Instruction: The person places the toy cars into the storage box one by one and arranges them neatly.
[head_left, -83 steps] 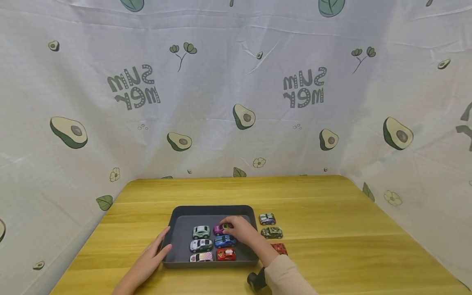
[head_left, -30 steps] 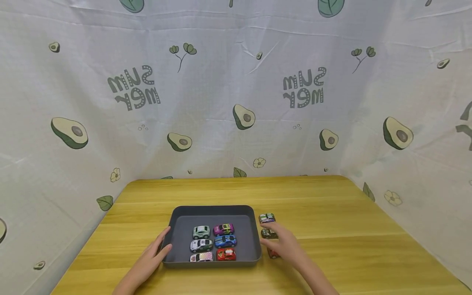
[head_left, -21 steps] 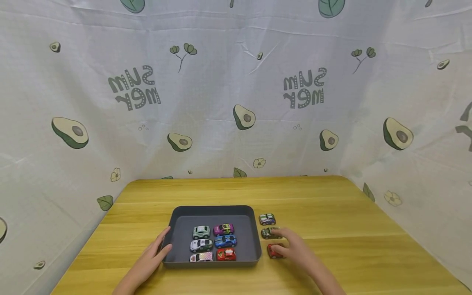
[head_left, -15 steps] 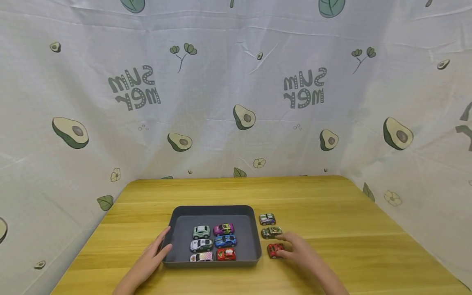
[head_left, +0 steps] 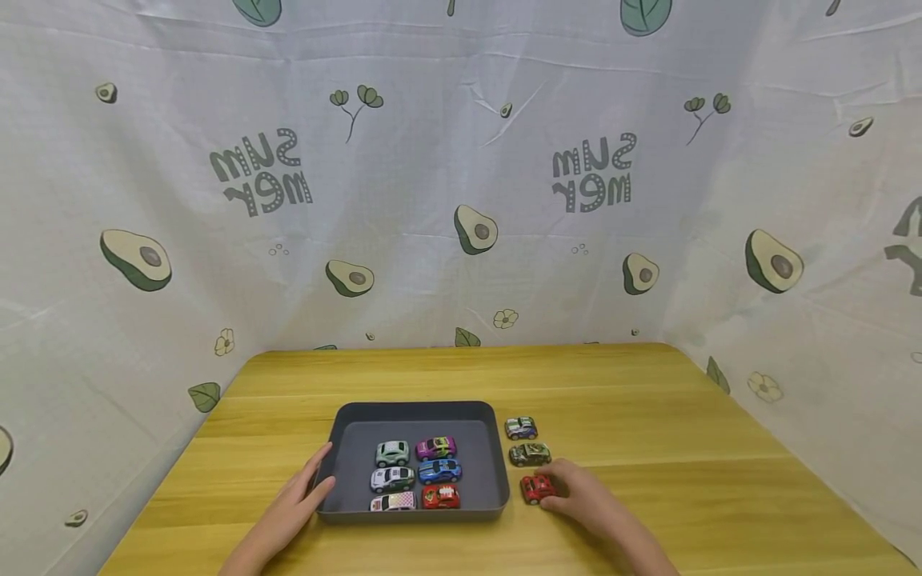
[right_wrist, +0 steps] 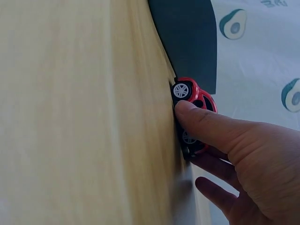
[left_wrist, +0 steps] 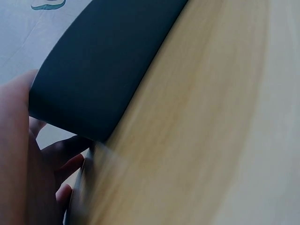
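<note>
My left hand holds the left side of a dark grey tray, thumb over the rim and fingers against the outer wall. Beyond the tray's right side, my right hand pinches a red toy car between thumb and fingers. That car stands on the table, its wheels facing the wrist camera. Inside the tray, several toy cars form two columns: pale green, white-and-green and checkered white on the left; purple, blue and red with white markings on the right.
Two more toy cars stand outside the tray's right wall: a camouflage one just behind the red car, and a white-green-purple one farther back. The wooden table ends at a hanging avocado-print cloth.
My right hand has left the purple car in the tray, moved right and closed on the red car outside. That car now sits turned slightly on the table. My left hand stays put.
</note>
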A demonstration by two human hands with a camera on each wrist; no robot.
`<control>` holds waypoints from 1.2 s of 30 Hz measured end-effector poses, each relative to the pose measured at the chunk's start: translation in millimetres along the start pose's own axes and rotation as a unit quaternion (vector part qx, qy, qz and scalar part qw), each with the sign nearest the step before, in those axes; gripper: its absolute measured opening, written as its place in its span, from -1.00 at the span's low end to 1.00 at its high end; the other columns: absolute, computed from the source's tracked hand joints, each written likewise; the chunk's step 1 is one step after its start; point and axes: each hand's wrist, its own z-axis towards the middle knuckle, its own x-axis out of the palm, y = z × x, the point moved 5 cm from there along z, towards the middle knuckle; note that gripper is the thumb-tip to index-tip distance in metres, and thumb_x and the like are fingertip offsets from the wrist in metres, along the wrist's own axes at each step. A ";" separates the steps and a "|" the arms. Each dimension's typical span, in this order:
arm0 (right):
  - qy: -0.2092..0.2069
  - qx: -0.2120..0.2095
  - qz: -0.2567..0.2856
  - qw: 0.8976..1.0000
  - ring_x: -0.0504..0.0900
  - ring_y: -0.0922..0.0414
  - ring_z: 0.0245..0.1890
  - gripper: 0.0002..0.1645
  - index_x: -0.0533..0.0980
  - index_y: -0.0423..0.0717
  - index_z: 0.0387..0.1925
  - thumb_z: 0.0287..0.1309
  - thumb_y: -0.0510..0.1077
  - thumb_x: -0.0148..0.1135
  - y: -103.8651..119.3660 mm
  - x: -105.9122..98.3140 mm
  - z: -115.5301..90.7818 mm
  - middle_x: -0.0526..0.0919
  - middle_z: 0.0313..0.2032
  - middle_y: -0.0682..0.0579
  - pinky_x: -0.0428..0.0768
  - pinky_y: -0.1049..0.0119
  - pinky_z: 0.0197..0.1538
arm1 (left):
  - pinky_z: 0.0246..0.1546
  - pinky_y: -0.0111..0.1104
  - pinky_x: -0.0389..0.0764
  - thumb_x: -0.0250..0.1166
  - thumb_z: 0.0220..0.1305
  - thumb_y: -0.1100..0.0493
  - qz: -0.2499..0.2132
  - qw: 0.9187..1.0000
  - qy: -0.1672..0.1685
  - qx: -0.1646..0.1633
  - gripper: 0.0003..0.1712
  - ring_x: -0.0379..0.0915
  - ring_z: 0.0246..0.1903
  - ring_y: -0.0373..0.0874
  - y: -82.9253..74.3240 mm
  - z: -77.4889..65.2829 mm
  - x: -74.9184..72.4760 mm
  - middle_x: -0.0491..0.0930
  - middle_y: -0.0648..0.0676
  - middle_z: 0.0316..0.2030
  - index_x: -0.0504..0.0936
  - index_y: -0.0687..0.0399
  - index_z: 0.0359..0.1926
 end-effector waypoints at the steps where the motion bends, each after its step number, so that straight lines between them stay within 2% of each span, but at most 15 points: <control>1: 0.002 0.000 -0.002 1.000 0.55 -0.02 -0.13 -0.48 0.52 -0.22 -0.10 -0.11 -0.01 0.33 0.1 0.0 0.1 0.58 -0.17 0.01 0.45 -0.03 0.02 | 0.12 0.23 0.18 -0.06 0.31 -0.21 0.000 1.000 0.000 0.000 -0.28 0.03 0.29 0.31 -0.2 0.0 0.0 0.03 0.34 0.35 0.00 -0.14 0.40; 6: 0.011 0.009 -0.010 1.000 0.54 0.03 -0.15 -0.51 0.53 -0.17 -0.13 -0.11 0.00 0.34 0.3 -0.1 1.4 0.57 -0.22 0.07 0.47 -0.01 0.01 | 0.12 0.23 0.17 -0.05 0.31 -0.19 0.001 1.000 0.000 0.004 -0.29 0.03 0.29 0.30 -1.0 0.2 0.4 0.03 0.32 0.35 0.00 -0.13 0.40; 12: 0.006 0.022 -0.009 1.000 0.53 0.11 -0.20 -0.54 0.55 -0.15 -0.16 -0.12 -0.01 0.35 1.4 -1.7 1.3 0.54 -0.28 0.09 0.53 0.12 -0.08 | 0.13 0.23 0.17 -0.05 0.31 -0.20 0.002 1.000 -0.001 0.006 -0.29 0.03 0.29 0.30 -0.7 1.1 1.0 0.04 0.32 0.35 0.01 -0.13 0.40; 16: -0.008 0.035 -0.004 0.999 0.54 0.07 -0.18 -0.55 0.55 -0.17 -0.17 -0.14 -0.04 0.36 6.3 -6.2 2.3 0.56 -0.25 0.04 0.53 0.06 -0.08 | 0.14 0.22 0.17 -0.05 0.31 -0.20 -0.001 1.000 -0.001 0.007 -0.29 0.03 0.30 0.30 -0.5 1.6 1.0 0.03 0.32 0.35 0.01 -0.13 0.40; 19: -0.019 0.028 -0.013 0.999 0.55 0.06 -0.17 -0.56 0.55 -0.17 -0.17 -0.12 -0.05 0.35 13.3 -11.3 3.9 0.57 -0.24 0.04 0.53 0.05 -0.07 | 0.14 0.21 0.17 -0.05 0.31 -0.19 -0.004 1.000 -0.001 0.009 -0.29 0.03 0.30 0.30 -0.4 1.6 0.9 0.03 0.32 0.35 0.01 -0.13 0.39; 23: -0.032 -0.006 -0.040 0.999 0.56 0.08 -0.21 -0.55 0.53 -0.19 -0.14 -0.08 -0.04 0.32 27.1 -18.0 7.2 0.57 -0.25 0.06 0.55 0.12 -0.11 | 0.13 0.22 0.17 -0.05 0.31 -0.19 -0.003 1.000 -0.002 0.008 -0.29 0.03 0.30 0.30 -0.1 0.6 0.4 0.03 0.33 0.35 0.01 -0.13 0.39; 26: -0.037 -0.016 -0.048 0.998 0.57 0.10 -0.21 -0.55 0.53 -0.17 -0.12 -0.05 -0.02 0.31 37.2 -20.7 11.6 0.57 -0.23 0.08 0.56 0.17 -0.12 | 0.13 0.22 0.18 -0.05 0.31 -0.19 -0.002 1.000 -0.001 0.007 -0.29 0.02 0.30 0.30 0.1 0.3 0.4 0.03 0.33 0.35 0.01 -0.12 0.40; 31: -0.032 -0.019 -0.040 0.998 0.56 0.14 -0.20 -0.56 0.53 -0.11 -0.11 -0.03 0.01 0.31 52.5 -18.9 22.1 0.58 -0.22 0.10 0.55 0.23 -0.15 | 0.13 0.21 0.18 -0.06 0.31 -0.19 -0.005 1.000 0.001 0.008 -0.29 0.01 0.30 0.31 0.3 0.9 0.5 0.02 0.34 0.35 0.00 -0.12 0.40; 36: -0.026 -0.035 -0.026 0.999 0.56 0.10 -0.16 -0.59 0.54 -0.10 -0.14 -0.04 -0.02 0.32 65.1 -12.9 30.5 0.58 -0.18 0.07 0.54 0.15 -0.09 | 0.14 0.20 0.19 -0.06 0.31 -0.19 -0.005 1.000 0.003 0.007 -0.28 0.01 0.30 0.31 0.5 0.9 0.4 0.01 0.34 0.35 -0.01 -0.11 0.40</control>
